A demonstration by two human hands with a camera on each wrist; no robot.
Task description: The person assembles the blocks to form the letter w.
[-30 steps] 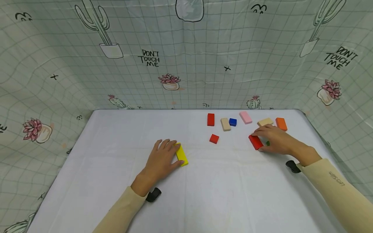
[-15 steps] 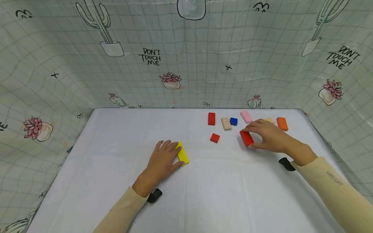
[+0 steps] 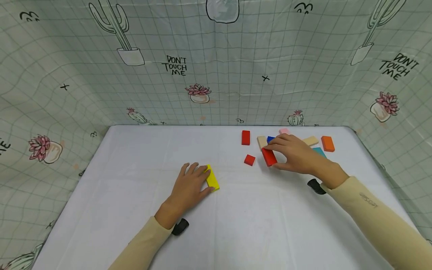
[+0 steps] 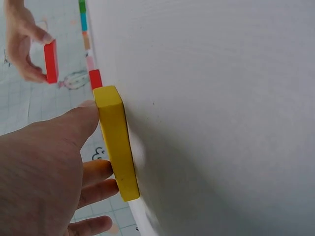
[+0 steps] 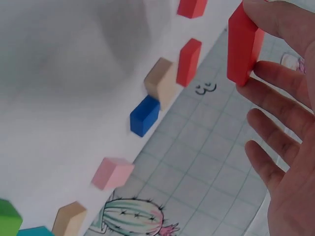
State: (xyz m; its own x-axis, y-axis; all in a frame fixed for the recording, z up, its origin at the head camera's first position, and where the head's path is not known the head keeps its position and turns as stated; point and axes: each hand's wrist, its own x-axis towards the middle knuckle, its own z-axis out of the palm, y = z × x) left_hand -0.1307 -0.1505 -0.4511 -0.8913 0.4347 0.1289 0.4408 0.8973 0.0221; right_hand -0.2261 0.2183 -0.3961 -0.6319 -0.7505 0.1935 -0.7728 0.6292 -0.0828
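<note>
On the white table, a flat yellow block (image 3: 212,179) lies in front of my left hand (image 3: 190,185). The thumb is at its near end and the fingertips are along its far part, holding it; the left wrist view shows the long yellow block (image 4: 117,142) close up. My right hand (image 3: 297,155) pinches a red rectangular block (image 3: 269,157) by its two ends. In the left wrist view this red block (image 4: 51,61) hangs above the table. Left of it lies a small red block (image 3: 249,160). The right hand partly covers a blue block (image 3: 270,139) and a pink block (image 3: 284,131).
Along the back edge stand another red block (image 3: 245,137), a beige block (image 3: 261,142), a second beige block (image 3: 311,141) and an orange block (image 3: 328,144). A teal block (image 3: 318,151) shows behind the right wrist, and a green block (image 5: 9,217) in the right wrist view. A grid-patterned cloth (image 3: 216,75) surrounds the table.
My right hand has lifted the red block and carried it left, towards the small red block, uncovering the teal block. My left hand stays in place at the yellow block.
</note>
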